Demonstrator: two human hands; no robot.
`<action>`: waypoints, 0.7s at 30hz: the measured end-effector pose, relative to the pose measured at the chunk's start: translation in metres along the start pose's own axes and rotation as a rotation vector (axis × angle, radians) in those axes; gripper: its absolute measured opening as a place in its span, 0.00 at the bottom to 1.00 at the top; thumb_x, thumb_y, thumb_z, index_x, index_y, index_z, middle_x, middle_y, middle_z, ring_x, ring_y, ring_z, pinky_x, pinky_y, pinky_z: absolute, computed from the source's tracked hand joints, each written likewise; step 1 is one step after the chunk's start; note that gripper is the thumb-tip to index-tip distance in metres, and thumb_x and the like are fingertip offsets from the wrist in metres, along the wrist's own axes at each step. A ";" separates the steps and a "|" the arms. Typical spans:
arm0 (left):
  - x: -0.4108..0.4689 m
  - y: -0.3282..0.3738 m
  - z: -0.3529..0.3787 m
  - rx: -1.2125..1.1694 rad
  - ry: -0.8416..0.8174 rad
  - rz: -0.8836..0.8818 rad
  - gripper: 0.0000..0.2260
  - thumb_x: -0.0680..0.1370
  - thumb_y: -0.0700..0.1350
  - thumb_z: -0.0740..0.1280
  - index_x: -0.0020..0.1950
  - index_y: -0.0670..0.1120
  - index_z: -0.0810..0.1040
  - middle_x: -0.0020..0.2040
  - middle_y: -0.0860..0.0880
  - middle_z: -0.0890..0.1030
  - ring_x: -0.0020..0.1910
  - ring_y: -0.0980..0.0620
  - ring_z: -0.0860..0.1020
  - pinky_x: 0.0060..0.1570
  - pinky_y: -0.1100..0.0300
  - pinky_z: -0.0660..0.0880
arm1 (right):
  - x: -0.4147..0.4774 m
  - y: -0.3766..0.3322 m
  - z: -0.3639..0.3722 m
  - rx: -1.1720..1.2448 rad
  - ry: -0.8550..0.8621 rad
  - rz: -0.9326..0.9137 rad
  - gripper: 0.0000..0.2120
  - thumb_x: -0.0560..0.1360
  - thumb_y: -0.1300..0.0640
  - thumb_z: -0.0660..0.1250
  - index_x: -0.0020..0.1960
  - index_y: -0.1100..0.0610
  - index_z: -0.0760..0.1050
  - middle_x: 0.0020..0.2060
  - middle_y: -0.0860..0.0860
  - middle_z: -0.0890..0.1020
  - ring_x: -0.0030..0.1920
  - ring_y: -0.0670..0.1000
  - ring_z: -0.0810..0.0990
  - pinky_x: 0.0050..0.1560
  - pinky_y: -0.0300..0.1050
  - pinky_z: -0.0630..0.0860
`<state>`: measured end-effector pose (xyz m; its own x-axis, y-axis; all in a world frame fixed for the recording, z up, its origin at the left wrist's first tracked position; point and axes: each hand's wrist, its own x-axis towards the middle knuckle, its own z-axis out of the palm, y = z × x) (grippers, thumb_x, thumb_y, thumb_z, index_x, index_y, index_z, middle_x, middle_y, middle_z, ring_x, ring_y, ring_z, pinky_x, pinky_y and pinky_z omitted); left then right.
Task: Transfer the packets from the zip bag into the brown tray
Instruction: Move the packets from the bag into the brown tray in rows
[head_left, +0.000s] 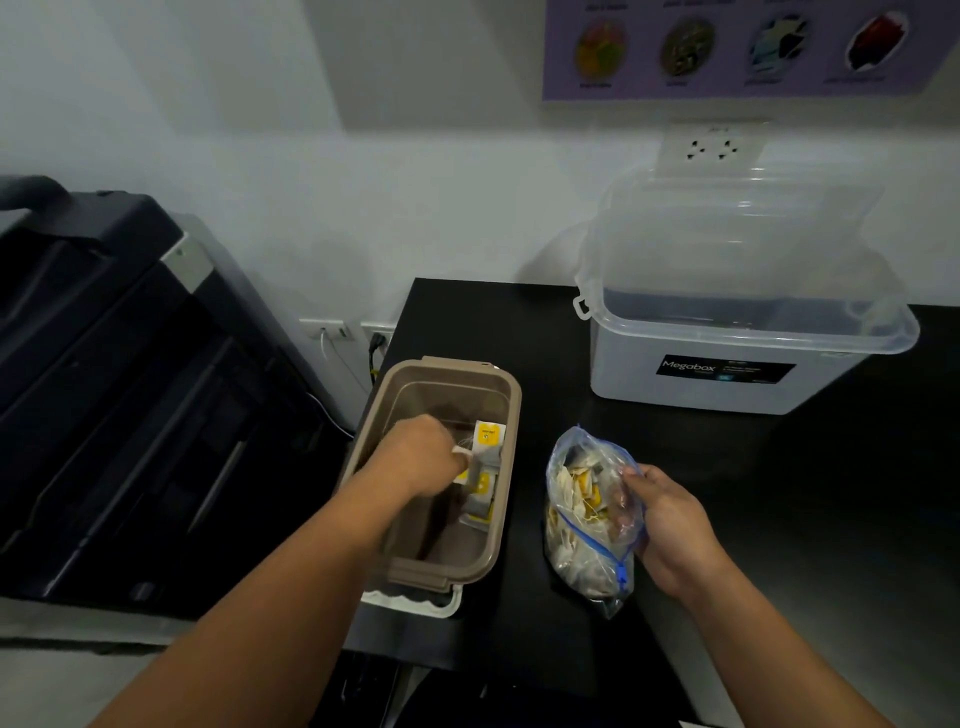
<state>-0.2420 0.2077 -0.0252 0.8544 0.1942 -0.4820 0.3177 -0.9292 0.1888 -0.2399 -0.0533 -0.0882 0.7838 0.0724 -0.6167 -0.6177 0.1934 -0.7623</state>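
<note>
The brown tray (506, 410) sits on the black table, with several grey-and-yellow packets (488, 439) standing along its right inner wall. My left hand (421, 457) reaches inside the tray, its fingers curled against a packet near those standing ones. To the right of the tray a clear zip bag (582, 535) with a blue zipper stands open and is full of packets. My right hand (662, 525) grips the bag's right side near its opening.
A clear plastic storage box (737, 353) with a loose lid stands at the back right of the black table (779, 493). A large dark printer (119, 395) fills the left side. Wall sockets (714, 145) and a poster (743, 47) are behind.
</note>
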 end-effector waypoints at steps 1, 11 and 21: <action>0.001 0.000 0.002 0.002 -0.049 0.013 0.18 0.82 0.54 0.63 0.47 0.40 0.82 0.46 0.43 0.82 0.52 0.45 0.81 0.55 0.54 0.77 | 0.000 0.000 0.000 0.000 0.003 0.000 0.10 0.85 0.59 0.61 0.60 0.63 0.78 0.54 0.65 0.85 0.55 0.64 0.85 0.60 0.65 0.81; 0.024 -0.009 0.038 -0.536 -0.274 -0.226 0.08 0.79 0.36 0.67 0.58 0.40 0.79 0.41 0.43 0.81 0.32 0.54 0.79 0.27 0.64 0.77 | -0.002 0.005 -0.002 0.022 0.008 0.002 0.11 0.85 0.59 0.60 0.61 0.63 0.77 0.54 0.64 0.86 0.53 0.62 0.86 0.54 0.60 0.83; 0.027 0.005 0.034 0.070 -0.317 -0.141 0.10 0.79 0.37 0.66 0.57 0.38 0.83 0.47 0.42 0.82 0.43 0.46 0.79 0.48 0.56 0.77 | -0.003 0.007 -0.002 0.018 0.005 0.004 0.10 0.85 0.59 0.61 0.59 0.62 0.78 0.52 0.63 0.87 0.51 0.61 0.87 0.52 0.58 0.83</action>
<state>-0.2315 0.1976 -0.0660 0.6305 0.2253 -0.7428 0.3852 -0.9216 0.0475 -0.2467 -0.0539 -0.0927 0.7811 0.0678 -0.6207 -0.6192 0.2112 -0.7563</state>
